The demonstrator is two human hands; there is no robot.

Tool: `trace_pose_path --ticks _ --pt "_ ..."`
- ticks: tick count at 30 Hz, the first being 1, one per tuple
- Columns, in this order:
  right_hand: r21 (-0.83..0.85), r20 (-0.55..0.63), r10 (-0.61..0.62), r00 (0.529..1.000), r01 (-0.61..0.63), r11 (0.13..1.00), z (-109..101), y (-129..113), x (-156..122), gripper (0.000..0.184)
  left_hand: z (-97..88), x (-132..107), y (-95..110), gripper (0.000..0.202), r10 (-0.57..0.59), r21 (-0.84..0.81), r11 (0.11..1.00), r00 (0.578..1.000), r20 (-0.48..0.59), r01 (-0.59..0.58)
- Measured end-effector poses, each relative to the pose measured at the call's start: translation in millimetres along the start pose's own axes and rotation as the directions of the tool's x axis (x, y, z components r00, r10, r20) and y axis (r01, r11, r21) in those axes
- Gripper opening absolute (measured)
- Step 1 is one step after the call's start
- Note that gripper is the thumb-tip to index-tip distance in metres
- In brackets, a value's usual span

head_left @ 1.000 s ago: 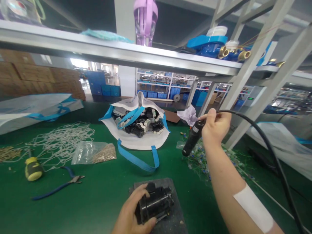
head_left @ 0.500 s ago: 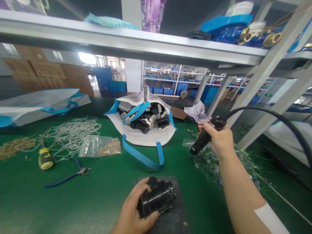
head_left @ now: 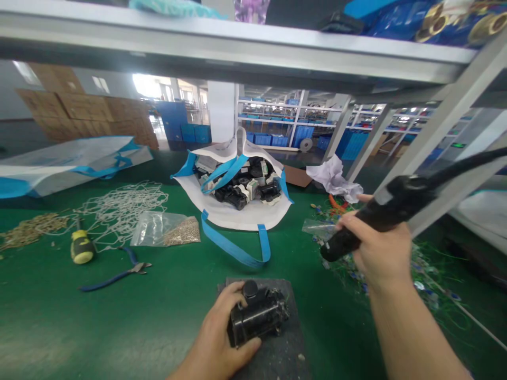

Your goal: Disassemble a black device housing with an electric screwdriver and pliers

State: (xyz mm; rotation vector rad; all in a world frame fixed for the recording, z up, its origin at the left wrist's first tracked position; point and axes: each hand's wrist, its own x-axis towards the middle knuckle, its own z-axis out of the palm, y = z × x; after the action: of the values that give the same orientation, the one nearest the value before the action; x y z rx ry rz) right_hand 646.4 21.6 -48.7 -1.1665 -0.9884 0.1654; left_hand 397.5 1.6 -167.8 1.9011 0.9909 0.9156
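Note:
My left hand (head_left: 217, 338) is closed around a black device (head_left: 257, 314) that rests on a dark grey mat (head_left: 287, 353) near the front of the green table (head_left: 166, 295). Raised at the right, my right hand (head_left: 378, 248) grips a black corded power tool (head_left: 380, 219), its tip pointing down and left, a hand's width above and right of the device. The tool's cable (head_left: 471, 161) runs off to the right.
A white bag with blue straps (head_left: 237, 211) holds several black and white parts behind the mat. Blue pliers (head_left: 116, 272), a yellow-handled tool (head_left: 81, 248), a plastic bag of small parts (head_left: 166, 229), white netting (head_left: 122, 203) lie left. Metal shelf (head_left: 237, 42) overhead; slanted struts (head_left: 439, 126) right.
My right hand has brought the corded tool nearer and lower, closer to the device. The view has tilted down and the left hand keeps its hold.

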Motion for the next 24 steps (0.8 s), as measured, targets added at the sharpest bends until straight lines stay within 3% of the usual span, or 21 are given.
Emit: trace_pose_path --ticks 3,5,8,12,15,24 --pt "0.273 0.063 -0.031 0.998 0.012 0.962 -3 -47 -22 0.03 -5.2 4 3 0.029 -0.024 0.013 1.0 0.997 0.071 0.023" --pt "0.318 0.118 -0.01 0.993 -0.028 0.948 -8 -70 -37 0.03 -8.9 6 5 0.03 -0.064 -0.013 0.998 0.992 0.11 0.066" --pt "0.324 0.168 0.003 0.986 -0.058 0.944 -15 -83 -51 0.031 -12.9 9 4 0.033 -0.107 -0.094 0.988 0.985 0.136 0.12" --pt "0.372 0.183 0.01 0.983 -0.079 0.925 -11 -77 -54 0.027 -15.2 10 0 0.035 -0.131 -0.135 0.977 0.961 0.241 0.167" --pt "0.423 0.227 0.041 0.973 -0.136 0.896 -3 -66 -54 0.027 -15.0 10 -3 0.036 -0.123 -0.156 0.974 0.959 0.257 0.167" --pt "0.354 0.353 0.075 0.933 -0.208 0.912 10 -43 -66 0.03 -10.9 7 -1 0.044 -0.192 -0.216 0.949 0.966 0.175 0.228"
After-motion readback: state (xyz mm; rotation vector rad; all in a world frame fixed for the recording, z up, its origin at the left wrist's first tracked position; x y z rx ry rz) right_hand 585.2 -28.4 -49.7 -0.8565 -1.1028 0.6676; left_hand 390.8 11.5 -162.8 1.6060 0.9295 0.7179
